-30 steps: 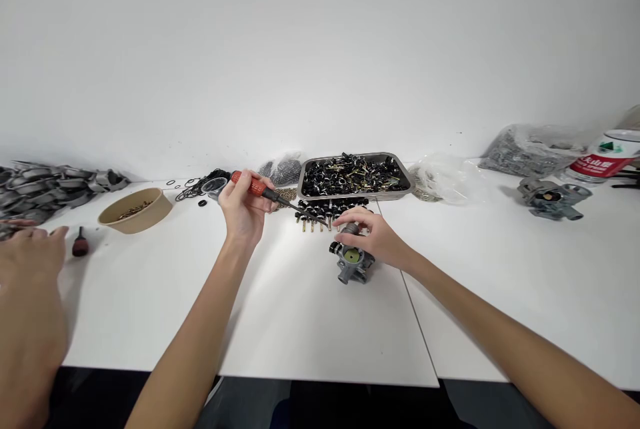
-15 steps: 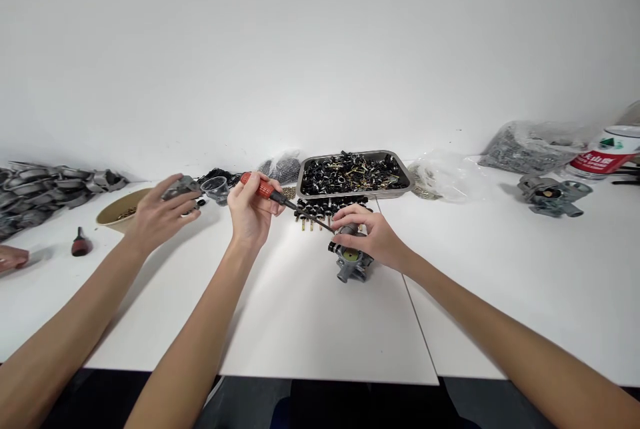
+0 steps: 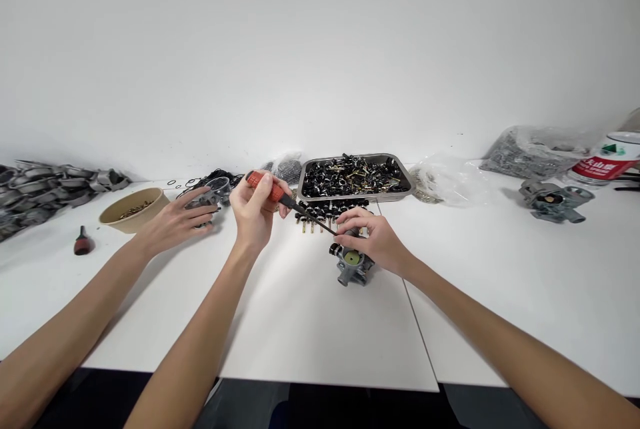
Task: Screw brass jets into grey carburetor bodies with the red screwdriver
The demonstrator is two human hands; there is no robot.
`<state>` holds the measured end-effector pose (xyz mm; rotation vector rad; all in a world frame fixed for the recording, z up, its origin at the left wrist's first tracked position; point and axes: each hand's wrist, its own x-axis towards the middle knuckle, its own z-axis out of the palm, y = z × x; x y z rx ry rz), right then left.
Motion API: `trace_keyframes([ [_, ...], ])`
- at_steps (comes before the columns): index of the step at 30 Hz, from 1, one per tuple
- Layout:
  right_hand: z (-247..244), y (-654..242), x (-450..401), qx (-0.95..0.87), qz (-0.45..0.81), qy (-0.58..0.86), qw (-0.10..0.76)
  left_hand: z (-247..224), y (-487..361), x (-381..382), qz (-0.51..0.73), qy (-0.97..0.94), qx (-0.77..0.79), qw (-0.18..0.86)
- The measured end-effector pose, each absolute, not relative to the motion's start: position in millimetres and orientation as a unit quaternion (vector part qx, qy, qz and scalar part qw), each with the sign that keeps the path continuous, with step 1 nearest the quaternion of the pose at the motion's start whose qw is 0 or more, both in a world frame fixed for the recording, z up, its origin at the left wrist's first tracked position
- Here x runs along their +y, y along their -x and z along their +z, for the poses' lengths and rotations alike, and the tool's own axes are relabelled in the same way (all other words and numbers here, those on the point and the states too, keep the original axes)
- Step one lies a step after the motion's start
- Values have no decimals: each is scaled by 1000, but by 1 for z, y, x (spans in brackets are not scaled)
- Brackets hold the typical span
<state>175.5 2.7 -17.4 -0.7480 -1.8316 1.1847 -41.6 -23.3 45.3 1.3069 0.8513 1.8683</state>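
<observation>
My left hand (image 3: 261, 208) is closed around the red-and-black handle of a screwdriver (image 3: 274, 190). Its thin shaft slants down to the right, with the tip at a grey metal carburetor (image 3: 352, 268) on the white table. My right hand (image 3: 369, 237) grips the top of that carburetor, fingers and thumb close to the screwdriver tip. A black fitting shows on the carburetor's left side, and its round bore faces me with a yellow-green piece inside. My fingers partly hide the spot where the tip meets the body.
A metal tray (image 3: 305, 197) of black and brass parts stands behind, with a row of similar parts before it. Left, a co-worker's hand (image 3: 183, 221) covers another grey part near a tan bowl (image 3: 107, 219). A second carburetor (image 3: 555, 201) sits right; a short screwdriver (image 3: 82, 242) stands left.
The co-worker's hand has moved down and to the right, onto the table by the clear cup. Another hand at the left edge is gone. My hands and screwdriver have barely shifted.
</observation>
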Motion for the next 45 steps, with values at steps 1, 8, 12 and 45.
trace_keyframes([
  [1, -18, -176, 4, -723, 469, 300, 410, 50, 40, -23, 712, -524, 323, 337],
  [8, -18, -183, 14, -657, 520, 287, 464, 116, 12, -24, 585, -647, 302, 385],
  [12, -17, -185, 17, -600, 576, 250, 496, 133, -6, -24, 576, -642, 291, 415],
  [45, -6, -193, -1, -904, 318, 188, 214, 131, -9, -45, 452, -734, 315, 397],
])
